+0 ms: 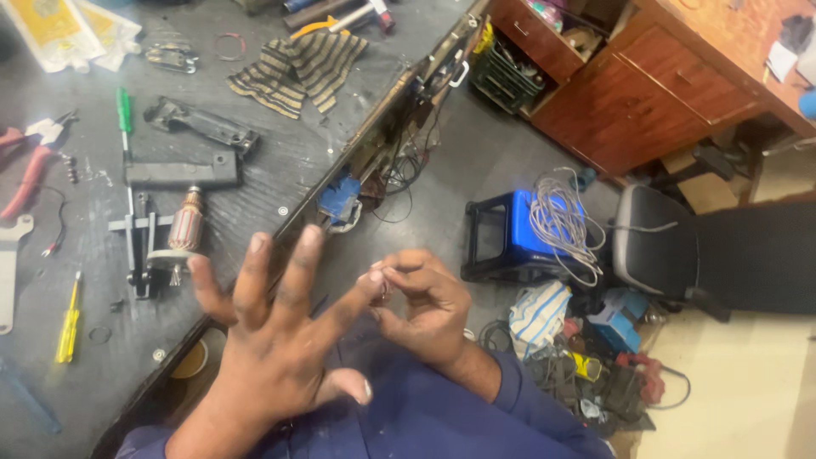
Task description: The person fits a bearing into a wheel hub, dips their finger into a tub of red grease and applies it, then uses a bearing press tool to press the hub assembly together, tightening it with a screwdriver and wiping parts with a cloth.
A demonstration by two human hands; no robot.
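Down low, over a dark blue lap: left hand [276, 340] spread wide, palm turned away, grip fully open and empty, grimy fingers [299, 263] fanned, index tip meeting the right hand's fingertips. Right hand [425, 310] curled, thumb and forefinger pinched on a small pale part [380, 279], too tiny and blurred to name; grip closed around it, well off the tabletop, just past its edge.

Left of the hands, on the grey tabletop [280, 161]: motor armature [183, 231] with copper windings, lying beside a black housing piece [183, 172] and a second black casing [200, 123] further up. Green-handled screwdriver [125, 119] near those, yellow screwdriver [68, 323] closer to the near edge, red-handled pliers [30, 166] at far left. Striped cloth [297, 68] crumpled toward the far side.

Right, on the floor: blue stool [518, 234] with a coil of grey wire [561, 225] heaped on it, black chair [671, 246] just beyond, wooden cabinet [646, 93] behind, tangle of tools and cables below the stool.
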